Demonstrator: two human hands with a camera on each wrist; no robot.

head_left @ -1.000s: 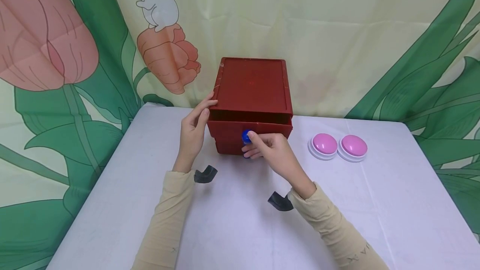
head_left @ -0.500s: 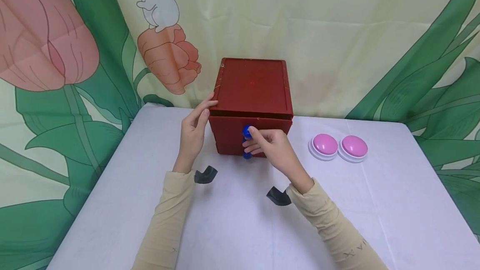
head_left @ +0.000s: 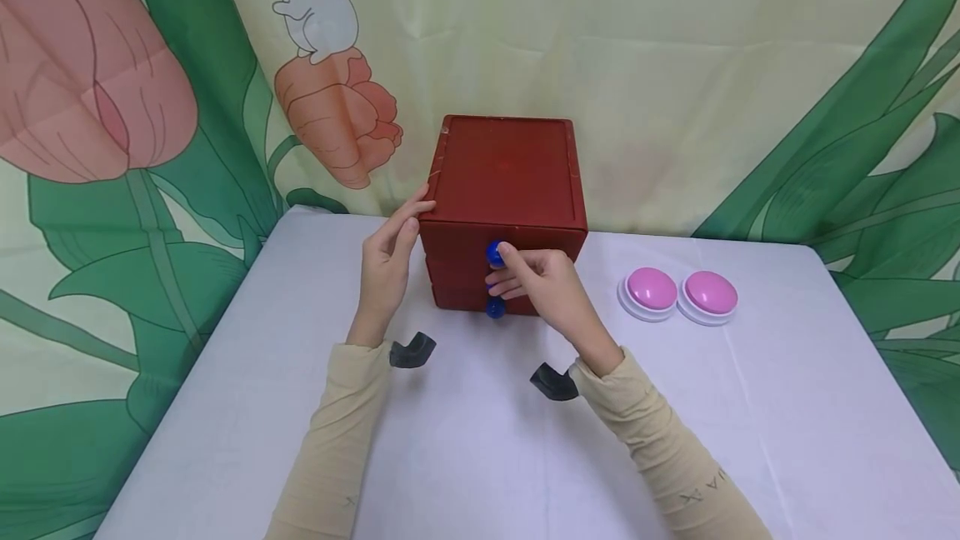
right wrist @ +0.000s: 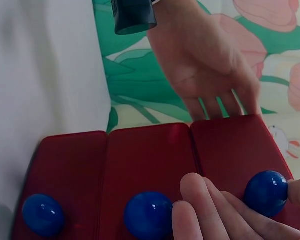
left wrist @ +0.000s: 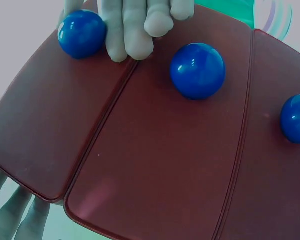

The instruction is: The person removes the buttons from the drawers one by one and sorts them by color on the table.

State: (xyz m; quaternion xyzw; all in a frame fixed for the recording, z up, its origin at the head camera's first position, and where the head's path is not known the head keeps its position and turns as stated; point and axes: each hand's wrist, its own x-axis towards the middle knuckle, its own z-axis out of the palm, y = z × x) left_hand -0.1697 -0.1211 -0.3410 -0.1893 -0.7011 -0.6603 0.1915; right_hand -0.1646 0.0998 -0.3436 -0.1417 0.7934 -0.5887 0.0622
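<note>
A dark red box with three drawers (head_left: pixel 506 169) stands at the back middle of the table. Each drawer front carries a round blue knob. My right hand (head_left: pixel 555 286) pinches the top knob (right wrist: pixel 266 193) between thumb and fingers, and that drawer sits flush with the box. Its other fingers extend beside the middle knob (left wrist: pixel 197 71), which the head view mostly hides. Below them the bottom knob (head_left: pixel 495 307) shows. My left hand (head_left: pixel 386 261) rests against the box's left side, fingers extended and one fingertip at the top edge.
Two pink push buttons on white bases, the left one (head_left: pixel 651 288) and the right one (head_left: pixel 709 293), sit right of the box on the white-covered table (head_left: pixel 465 457). A printed curtain (head_left: pixel 675 90) hangs right behind. Black camera mounts (head_left: pixel 412 350) project at both wrists.
The top drawer has slid back into the box, closing the gap under its lid. My right hand moved forward with the knob. My left hand stayed in place.
</note>
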